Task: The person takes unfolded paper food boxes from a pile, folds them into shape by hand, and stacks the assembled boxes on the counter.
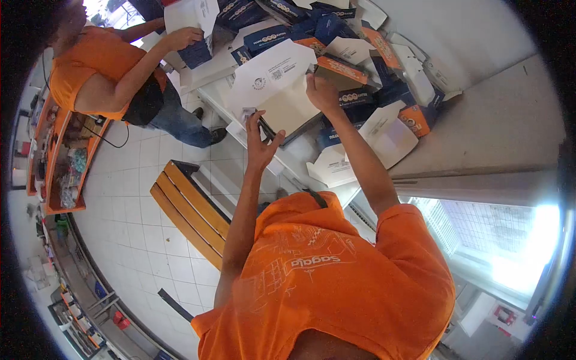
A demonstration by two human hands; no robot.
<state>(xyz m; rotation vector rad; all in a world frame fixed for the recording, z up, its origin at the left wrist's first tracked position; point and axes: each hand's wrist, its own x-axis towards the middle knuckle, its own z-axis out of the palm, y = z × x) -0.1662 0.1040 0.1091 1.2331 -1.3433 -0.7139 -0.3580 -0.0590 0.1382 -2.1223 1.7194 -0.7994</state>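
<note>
An open cardboard food box (287, 112) lies in front of me on the counter, its interior beige and its white printed lid flap (270, 71) raised on the far side. My left hand (263, 144) is at the near left corner, thumb and fingers on either side of that corner. Curled closed, my right hand (323, 94) grips the far right corner, where the lid flap meets the side wall. Its fingertips are partly hidden. Right beside my right forearm rests another box with white flaps (384, 135).
Navy and orange printed boxes (267, 38) are heaped along the back of the counter (492, 120). On the left, a co-worker in an orange shirt (99, 75) handles a navy box (196, 54). A wooden slatted bench (191, 207) stands on the tiled floor.
</note>
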